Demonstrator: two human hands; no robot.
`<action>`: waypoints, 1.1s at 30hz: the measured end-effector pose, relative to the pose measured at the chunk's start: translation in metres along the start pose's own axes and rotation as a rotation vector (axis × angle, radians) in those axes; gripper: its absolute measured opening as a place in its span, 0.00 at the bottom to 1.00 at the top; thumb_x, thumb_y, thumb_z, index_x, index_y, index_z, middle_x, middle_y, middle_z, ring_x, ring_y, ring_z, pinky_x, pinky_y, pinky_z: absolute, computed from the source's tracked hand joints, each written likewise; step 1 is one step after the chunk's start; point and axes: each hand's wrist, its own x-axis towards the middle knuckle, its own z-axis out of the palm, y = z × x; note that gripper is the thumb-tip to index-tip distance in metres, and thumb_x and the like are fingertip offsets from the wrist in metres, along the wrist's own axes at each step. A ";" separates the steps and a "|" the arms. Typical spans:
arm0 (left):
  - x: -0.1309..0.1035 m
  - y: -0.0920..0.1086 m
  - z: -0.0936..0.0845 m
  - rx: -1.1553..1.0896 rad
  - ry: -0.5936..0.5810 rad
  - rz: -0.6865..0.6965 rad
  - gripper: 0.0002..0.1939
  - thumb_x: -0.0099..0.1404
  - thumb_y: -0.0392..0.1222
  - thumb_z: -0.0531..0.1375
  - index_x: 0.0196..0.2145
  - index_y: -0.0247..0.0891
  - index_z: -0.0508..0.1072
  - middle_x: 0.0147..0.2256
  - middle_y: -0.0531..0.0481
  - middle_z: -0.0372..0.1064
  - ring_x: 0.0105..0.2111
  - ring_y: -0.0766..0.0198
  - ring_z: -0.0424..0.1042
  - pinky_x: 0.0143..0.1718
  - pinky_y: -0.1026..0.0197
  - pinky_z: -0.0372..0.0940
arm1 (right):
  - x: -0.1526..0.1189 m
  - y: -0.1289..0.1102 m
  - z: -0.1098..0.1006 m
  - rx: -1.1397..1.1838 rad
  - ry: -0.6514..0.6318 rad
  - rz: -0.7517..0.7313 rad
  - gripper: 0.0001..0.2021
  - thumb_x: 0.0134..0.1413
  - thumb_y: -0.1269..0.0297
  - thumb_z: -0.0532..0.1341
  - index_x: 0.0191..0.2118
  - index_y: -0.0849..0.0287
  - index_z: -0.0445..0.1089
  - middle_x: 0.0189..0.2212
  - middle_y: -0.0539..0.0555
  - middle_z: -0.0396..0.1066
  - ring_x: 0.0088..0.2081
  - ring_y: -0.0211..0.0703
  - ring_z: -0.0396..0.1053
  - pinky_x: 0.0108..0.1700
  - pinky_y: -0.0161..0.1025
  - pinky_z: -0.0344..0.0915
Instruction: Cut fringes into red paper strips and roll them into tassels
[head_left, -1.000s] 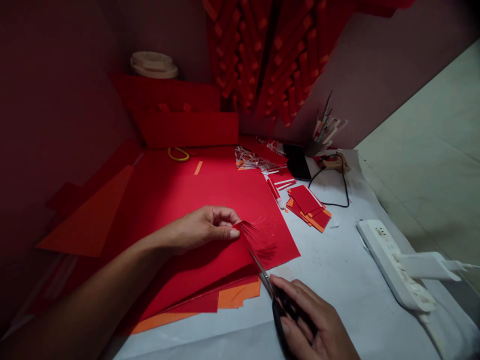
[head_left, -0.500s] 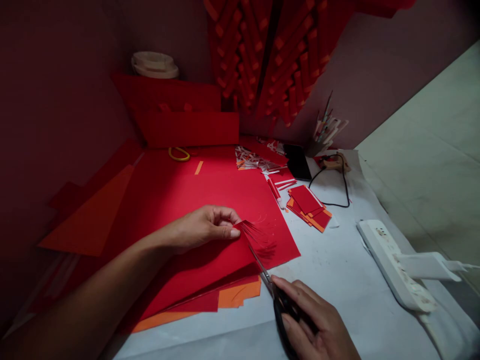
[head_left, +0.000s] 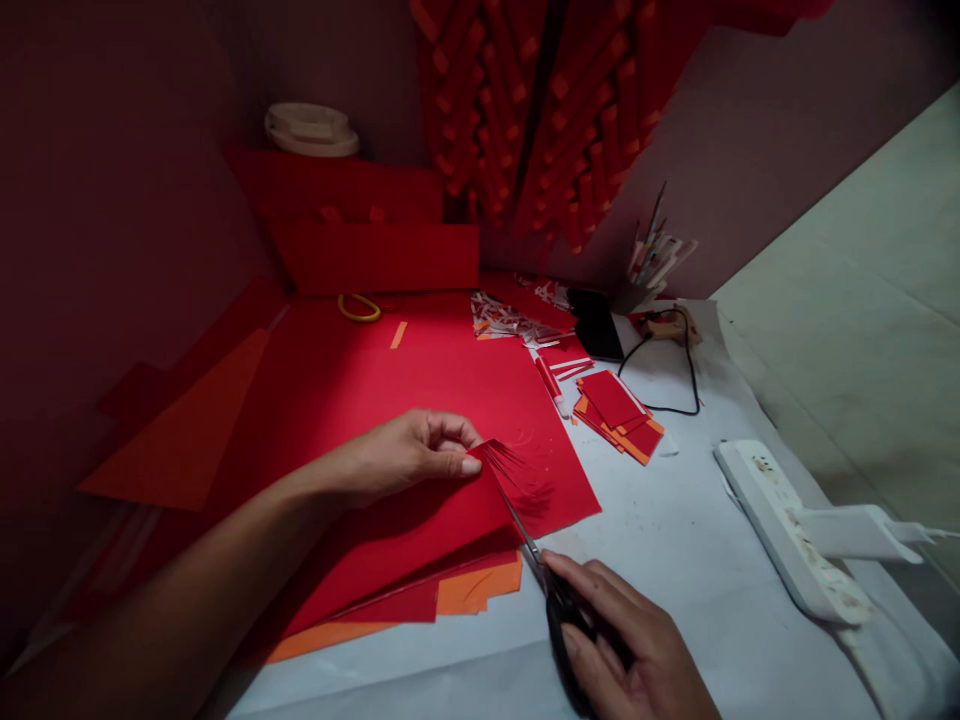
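Observation:
Between its thumb and fingers, my left hand [head_left: 424,450] pinches a small piece of red paper [head_left: 486,450] whose right side is cut into thin, curling strips. My right hand [head_left: 630,630] grips black-handled scissors [head_left: 551,580]. Their metal blades point up and left, with the tips at the lower edge of the strips; whether they touch the paper is hard to tell. Beneath both lies a large red sheet [head_left: 420,380], stacked over more red paper and an orange sheet [head_left: 480,588] that sticks out at the front.
Paper scraps [head_left: 510,318], a red glue stick [head_left: 551,385], cut red and orange cards [head_left: 619,412] and a black phone [head_left: 596,325] lie toward the back right. A white power strip [head_left: 787,530] sits on the right. Yellow scissor handles [head_left: 358,307] show behind. Red paper rolls [head_left: 540,110] hang above.
The scissors' tips have shifted very slightly at the paper's cut edge. My left hand keeps its hold, and everything else looks the same.

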 end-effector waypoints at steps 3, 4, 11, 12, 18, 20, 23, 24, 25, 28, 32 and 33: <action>0.000 0.000 0.001 0.043 -0.009 -0.001 0.16 0.53 0.49 0.70 0.32 0.35 0.73 0.25 0.56 0.66 0.24 0.70 0.57 0.27 0.66 0.51 | 0.001 -0.002 0.000 0.029 -0.006 0.002 0.22 0.55 0.69 0.60 0.56 0.51 0.72 0.39 0.58 0.75 0.30 0.43 0.74 0.23 0.30 0.70; -0.001 0.001 0.001 0.063 -0.019 -0.003 0.17 0.54 0.50 0.70 0.32 0.35 0.73 0.25 0.57 0.66 0.24 0.70 0.57 0.27 0.66 0.50 | 0.001 -0.003 0.001 0.037 -0.008 0.004 0.22 0.55 0.69 0.60 0.56 0.50 0.71 0.40 0.58 0.74 0.31 0.44 0.74 0.25 0.30 0.71; -0.004 0.003 0.007 0.121 -0.056 -0.019 0.18 0.54 0.54 0.69 0.32 0.36 0.73 0.22 0.59 0.59 0.21 0.72 0.50 0.23 0.67 0.45 | 0.001 -0.005 0.000 0.021 -0.008 0.005 0.22 0.55 0.69 0.59 0.56 0.51 0.71 0.41 0.59 0.73 0.39 0.48 0.75 0.30 0.33 0.73; -0.004 0.003 0.008 0.121 -0.058 -0.020 0.18 0.55 0.53 0.68 0.32 0.36 0.73 0.22 0.59 0.59 0.21 0.72 0.50 0.23 0.67 0.45 | 0.001 -0.005 0.000 0.005 -0.004 -0.003 0.22 0.55 0.69 0.59 0.56 0.51 0.71 0.40 0.59 0.74 0.39 0.48 0.75 0.32 0.35 0.74; -0.003 0.003 0.007 0.094 -0.058 -0.031 0.18 0.54 0.53 0.69 0.31 0.36 0.73 0.22 0.59 0.60 0.21 0.71 0.50 0.23 0.67 0.45 | 0.000 -0.002 -0.001 -0.042 0.026 -0.046 0.23 0.54 0.70 0.58 0.56 0.49 0.71 0.37 0.57 0.75 0.36 0.48 0.75 0.33 0.38 0.74; -0.003 0.003 0.007 0.096 -0.056 -0.035 0.18 0.54 0.53 0.69 0.32 0.36 0.73 0.22 0.59 0.60 0.21 0.71 0.51 0.23 0.67 0.45 | 0.000 -0.002 0.000 -0.039 0.034 -0.057 0.23 0.55 0.70 0.59 0.56 0.49 0.71 0.37 0.57 0.75 0.35 0.48 0.75 0.30 0.36 0.73; -0.003 0.002 0.006 0.102 -0.065 -0.035 0.18 0.55 0.53 0.69 0.32 0.36 0.72 0.23 0.59 0.60 0.22 0.71 0.51 0.24 0.67 0.46 | 0.000 0.000 0.000 -0.033 0.038 -0.074 0.23 0.55 0.71 0.59 0.57 0.49 0.71 0.37 0.56 0.75 0.35 0.47 0.75 0.25 0.32 0.69; -0.003 0.001 0.006 0.105 -0.068 -0.036 0.17 0.55 0.53 0.68 0.32 0.36 0.72 0.23 0.59 0.60 0.22 0.71 0.51 0.24 0.67 0.46 | 0.000 0.000 0.000 -0.030 0.035 -0.077 0.23 0.55 0.71 0.58 0.57 0.48 0.71 0.37 0.56 0.75 0.35 0.47 0.75 0.24 0.32 0.69; -0.003 0.001 0.006 0.108 -0.070 -0.038 0.17 0.55 0.52 0.68 0.33 0.36 0.72 0.23 0.59 0.60 0.22 0.71 0.51 0.24 0.67 0.46 | 0.000 0.000 -0.001 -0.028 0.032 -0.078 0.23 0.56 0.71 0.58 0.57 0.48 0.70 0.37 0.56 0.75 0.34 0.46 0.75 0.23 0.31 0.68; -0.003 0.001 0.006 0.121 -0.070 -0.038 0.18 0.56 0.53 0.68 0.33 0.36 0.72 0.23 0.59 0.60 0.22 0.71 0.50 0.24 0.67 0.46 | -0.001 0.002 -0.001 -0.042 0.018 -0.076 0.23 0.56 0.71 0.58 0.57 0.49 0.70 0.37 0.56 0.75 0.30 0.45 0.74 0.21 0.31 0.67; -0.003 0.001 0.007 0.122 -0.051 -0.033 0.19 0.54 0.54 0.68 0.32 0.36 0.72 0.23 0.59 0.60 0.22 0.71 0.51 0.24 0.67 0.46 | -0.001 0.002 -0.001 -0.070 0.012 -0.077 0.23 0.57 0.70 0.57 0.57 0.49 0.70 0.34 0.55 0.74 0.29 0.44 0.73 0.23 0.32 0.69; -0.003 0.001 0.007 0.121 -0.047 -0.036 0.19 0.54 0.54 0.68 0.32 0.35 0.72 0.23 0.59 0.60 0.22 0.71 0.51 0.24 0.67 0.46 | 0.000 0.002 -0.001 -0.059 0.011 -0.076 0.23 0.57 0.71 0.57 0.57 0.48 0.70 0.35 0.55 0.74 0.30 0.44 0.73 0.24 0.32 0.69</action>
